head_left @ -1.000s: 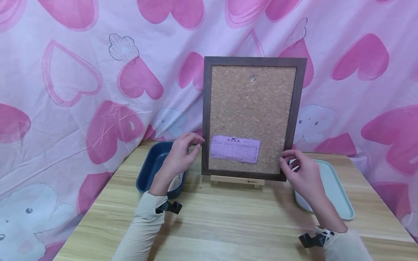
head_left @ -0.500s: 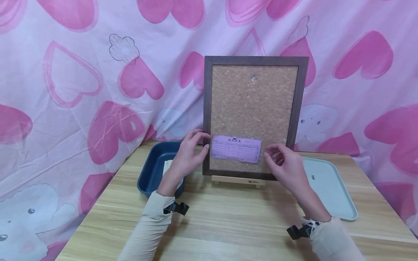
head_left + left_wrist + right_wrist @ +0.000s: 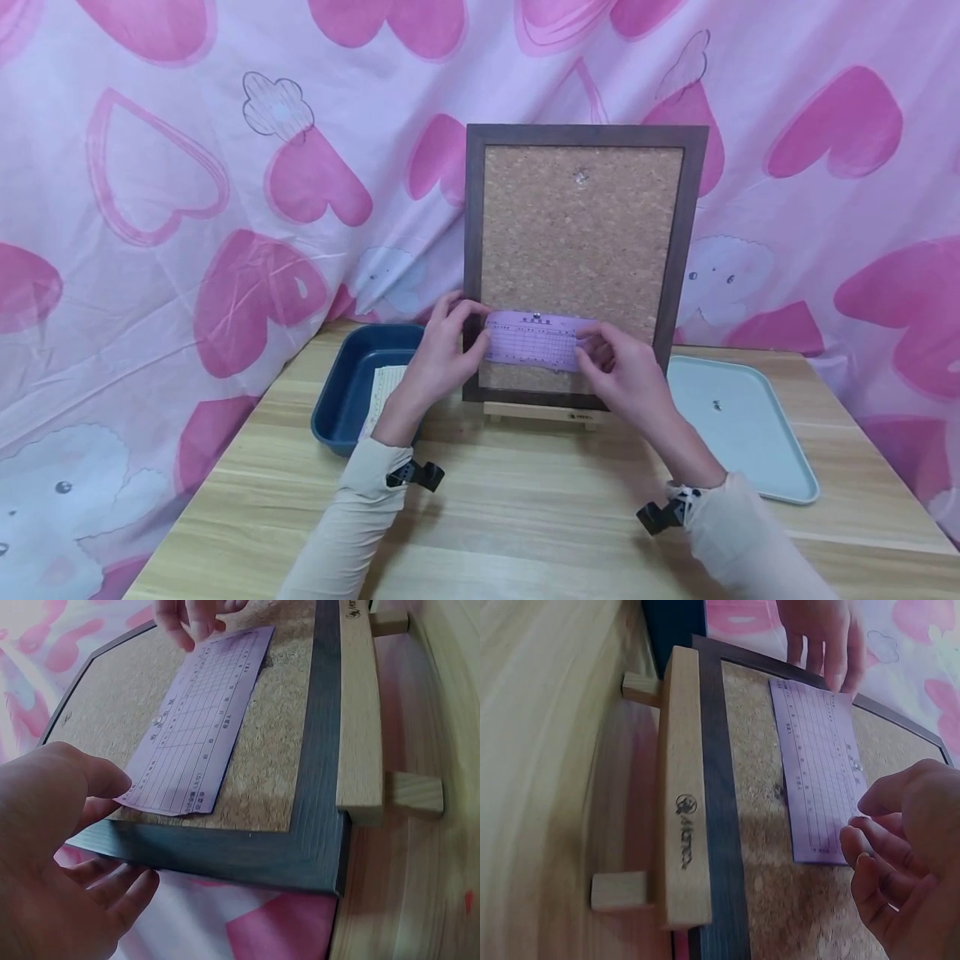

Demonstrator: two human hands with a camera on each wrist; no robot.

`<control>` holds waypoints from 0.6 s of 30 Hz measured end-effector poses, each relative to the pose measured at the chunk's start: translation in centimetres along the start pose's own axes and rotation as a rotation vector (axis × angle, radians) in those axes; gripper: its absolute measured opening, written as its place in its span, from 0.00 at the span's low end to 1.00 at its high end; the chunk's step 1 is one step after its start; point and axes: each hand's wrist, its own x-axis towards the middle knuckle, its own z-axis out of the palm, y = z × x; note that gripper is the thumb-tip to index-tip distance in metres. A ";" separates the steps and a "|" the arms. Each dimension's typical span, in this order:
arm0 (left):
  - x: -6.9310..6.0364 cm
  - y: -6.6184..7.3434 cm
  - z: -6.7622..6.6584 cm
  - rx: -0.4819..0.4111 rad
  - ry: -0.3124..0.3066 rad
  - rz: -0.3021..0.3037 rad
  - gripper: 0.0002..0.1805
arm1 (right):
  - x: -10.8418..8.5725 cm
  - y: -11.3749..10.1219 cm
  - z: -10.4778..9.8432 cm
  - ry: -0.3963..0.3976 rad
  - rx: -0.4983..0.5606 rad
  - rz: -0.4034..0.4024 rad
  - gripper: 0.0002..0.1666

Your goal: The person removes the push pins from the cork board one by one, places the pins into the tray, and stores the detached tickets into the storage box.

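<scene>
A purple printed slip [image 3: 528,340] lies on the lower left of a framed corkboard [image 3: 585,242]. A small pin [image 3: 537,317] shows at the middle of its top edge. My left hand [image 3: 442,358] pinches the slip's left edge at the corner, its other fingers reaching past the frame in the left wrist view. At the opposite end, my right hand [image 3: 628,367] pinches the right edge between thumb and index finger; its other fingers are curled. A small dark mark [image 3: 780,793] shows on the cork beside the slip's lower edge.
The board stands tilted on a small wooden easel [image 3: 525,411]. To the left sits a blue tub [image 3: 330,417] with pale printed slips [image 3: 384,385]. A light green tray [image 3: 757,458] at right bears small metallic pieces [image 3: 717,406]. A silvery cluster [image 3: 581,176] sits high on the cork.
My right hand has moved left from the frame's right edge to the slip's right end. My left hand has shifted slightly right, from the frame's edge onto the slip's left end.
</scene>
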 end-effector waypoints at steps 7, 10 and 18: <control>0.5 0.4 0.6 -0.031 0.036 -0.064 0.10 | 1.2 -0.7 1.0 0.001 -0.004 -0.025 0.12; 0.6 0.4 0.8 -0.035 0.046 -0.072 0.09 | 1.6 -0.9 1.4 -0.006 0.000 -0.023 0.12; 0.7 -0.2 1.2 -0.038 0.060 -0.053 0.10 | 2.6 -1.6 2.0 -0.029 0.004 -0.004 0.15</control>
